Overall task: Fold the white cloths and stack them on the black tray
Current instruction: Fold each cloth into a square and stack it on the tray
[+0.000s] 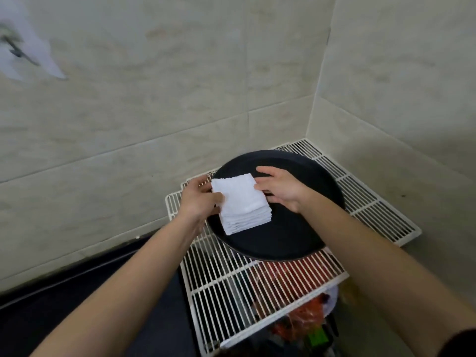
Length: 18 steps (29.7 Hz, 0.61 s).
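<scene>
A stack of several folded white cloths (243, 203) sits on the left half of the round black tray (291, 235). My left hand (199, 198) holds the stack's left edge, its thumb lying on the top cloth and the fingers behind the far left corner. My right hand (279, 189) touches the right edge of the top cloth, thumb at the corner and fingers stretched over the tray behind the stack. Both forearms reach in from the bottom of the view.
The tray rests on white wire racks (373, 202) in a tiled wall corner. A lower rack (231, 287) reaches toward me, with red and orange items (304, 315) beneath it. A dark surface (77, 300) lies at lower left.
</scene>
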Available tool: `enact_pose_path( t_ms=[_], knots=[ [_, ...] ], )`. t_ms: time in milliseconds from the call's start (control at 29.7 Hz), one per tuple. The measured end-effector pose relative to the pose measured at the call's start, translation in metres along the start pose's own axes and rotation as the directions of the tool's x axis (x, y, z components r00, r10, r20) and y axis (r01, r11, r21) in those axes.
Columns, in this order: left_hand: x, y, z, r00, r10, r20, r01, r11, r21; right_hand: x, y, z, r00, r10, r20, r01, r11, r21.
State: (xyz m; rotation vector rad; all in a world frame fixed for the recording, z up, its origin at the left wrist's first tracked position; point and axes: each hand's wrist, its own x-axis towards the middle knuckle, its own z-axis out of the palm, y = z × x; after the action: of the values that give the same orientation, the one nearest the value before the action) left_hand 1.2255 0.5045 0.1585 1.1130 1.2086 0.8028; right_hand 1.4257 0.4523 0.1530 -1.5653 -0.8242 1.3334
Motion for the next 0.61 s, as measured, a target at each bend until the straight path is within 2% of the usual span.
enact_pose_path(
  t_ms=[135,202,235,269,303,336,370,404,437,538,605],
  knots=[
    [0.002,-0.014,-0.003,1.0,0.026,-0.01,-0.026,0.998,0.053,0.002,0.01,0.002,0.999,-0.03,-0.019,0.029,0.999,-0.023],
    [0.001,-0.014,-0.005,0.998,0.065,-0.021,-0.063,0.995,0.081,0.003,0.01,0.001,0.992,-0.109,-0.065,0.102,0.989,-0.107],
    [0.0,-0.014,-0.006,0.991,0.129,-0.022,-0.125,0.98,0.152,0.002,0.01,-0.001,0.981,-0.173,-0.091,0.152,0.969,-0.197],
    [-0.001,-0.014,-0.01,0.971,0.237,-0.008,-0.225,0.929,0.294,0.002,0.01,-0.003,0.961,-0.255,-0.11,0.21,0.927,-0.311],
    [-0.001,-0.015,-0.015,0.928,0.371,0.04,-0.344,0.812,0.472,0.001,0.01,-0.005,0.931,-0.347,-0.11,0.269,0.861,-0.432],
    [0.0,-0.017,-0.021,0.866,0.481,0.135,-0.457,0.652,0.605,-0.001,0.01,-0.007,0.899,-0.431,-0.081,0.324,0.776,-0.541],
    [0.001,-0.019,-0.026,0.813,0.53,0.241,-0.535,0.517,0.668,-0.003,0.01,-0.008,0.871,-0.491,-0.021,0.372,0.687,-0.624],
    [0.002,-0.022,-0.031,0.796,0.51,0.325,-0.57,0.451,0.687,-0.005,0.011,-0.008,0.854,-0.517,0.056,0.41,0.603,-0.684],
    [0.002,-0.025,-0.033,0.803,0.459,0.38,-0.577,0.442,0.686,-0.006,0.013,-0.007,0.85,-0.508,0.139,0.435,0.529,-0.729],
    [0.003,-0.037,-0.032,0.839,0.298,0.456,-0.544,0.502,0.672,-0.005,0.023,-0.002,0.868,-0.376,0.324,0.448,0.311,-0.838],
    [0.003,-0.044,-0.03,0.849,0.241,0.471,-0.521,0.539,0.662,-0.003,0.032,0.0,0.889,-0.291,0.354,0.423,0.226,-0.878]
  ],
)
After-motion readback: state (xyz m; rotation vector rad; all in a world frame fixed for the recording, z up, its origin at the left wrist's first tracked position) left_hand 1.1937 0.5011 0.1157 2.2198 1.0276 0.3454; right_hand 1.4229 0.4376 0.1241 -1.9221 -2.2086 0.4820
